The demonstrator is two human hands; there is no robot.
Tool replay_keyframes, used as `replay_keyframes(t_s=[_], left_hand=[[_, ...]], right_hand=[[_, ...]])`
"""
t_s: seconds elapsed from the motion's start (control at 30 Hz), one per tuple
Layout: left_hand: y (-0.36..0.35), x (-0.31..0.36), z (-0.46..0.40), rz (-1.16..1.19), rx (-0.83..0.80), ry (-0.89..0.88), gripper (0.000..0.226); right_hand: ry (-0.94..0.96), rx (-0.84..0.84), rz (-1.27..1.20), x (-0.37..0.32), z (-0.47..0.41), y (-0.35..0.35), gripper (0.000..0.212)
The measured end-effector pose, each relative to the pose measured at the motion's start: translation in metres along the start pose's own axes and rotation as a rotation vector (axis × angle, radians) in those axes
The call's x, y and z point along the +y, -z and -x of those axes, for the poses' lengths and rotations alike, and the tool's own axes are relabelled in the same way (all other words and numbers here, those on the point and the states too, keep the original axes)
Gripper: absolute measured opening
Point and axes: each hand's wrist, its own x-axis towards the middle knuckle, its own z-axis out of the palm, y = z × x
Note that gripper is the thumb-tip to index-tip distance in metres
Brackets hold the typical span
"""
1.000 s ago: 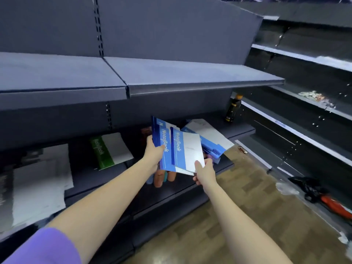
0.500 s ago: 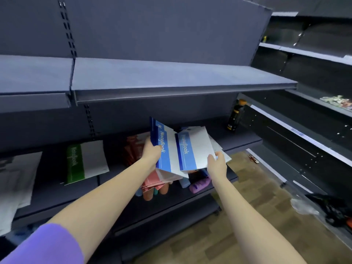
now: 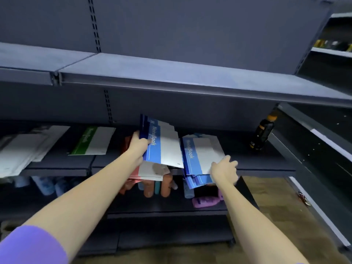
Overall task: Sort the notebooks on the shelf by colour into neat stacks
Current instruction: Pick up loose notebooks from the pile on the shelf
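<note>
My left hand (image 3: 138, 144) grips a bundle of blue-and-white notebooks (image 3: 163, 145), held tilted above the dark shelf (image 3: 262, 162). Beneath that bundle lies a pile of red-and-white notebooks (image 3: 146, 173), partly hidden. My right hand (image 3: 224, 169) rests with spread fingers on the near corner of a blue notebook stack (image 3: 200, 155) lying on the shelf, its lower books overhanging the front edge. Further left lies a green-and-white notebook (image 3: 93, 141), and at the far left a loose heap of white-covered notebooks (image 3: 24, 147).
A dark bottle with an orange cap (image 3: 262, 133) stands at the shelf's right end. An upper shelf (image 3: 171, 79) overhangs closely. The lower shelf holds orange, blue and purple bottles (image 3: 206, 201). A second shelving run lines the right side above a wooden floor (image 3: 282, 216).
The right hand has laid its blue notebook onto the blue stack to the right and now rests on it. The left hand keeps its bundle; the view moved closer.
</note>
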Motion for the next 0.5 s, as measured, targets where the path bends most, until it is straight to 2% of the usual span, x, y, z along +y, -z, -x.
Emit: replay_keyframes(t_s=[0.07,0.13,0.2,0.27,0.37,0.5], left_hand=[[-0.005,-0.002,0.012,-0.027,0.016,-0.017,0.051],[-0.015,-0.004,0.024,-0.027,0.029,-0.027,0.050],[-0.028,-0.008,0.034,0.015,0.042,-0.021,0.044],[-0.040,-0.012,0.041,0.065,0.050,-0.011,0.043],[-0.053,-0.016,0.050,0.077,0.067,-0.016,0.042],[-0.052,-0.013,0.056,0.035,0.050,-0.003,0.046]], right_hand=[[0.048,0.032,0.006,-0.003,0.000,0.004,0.041],[0.141,0.005,-0.078,-0.008,0.001,0.004,0.035],[0.286,-0.188,-0.312,-0.018,0.009,0.003,0.030],[0.362,-0.393,-0.459,-0.027,0.020,0.005,0.033],[0.272,-0.428,-0.549,-0.028,0.022,0.004,0.038],[0.130,-0.302,-0.515,-0.010,0.000,0.009,0.034]])
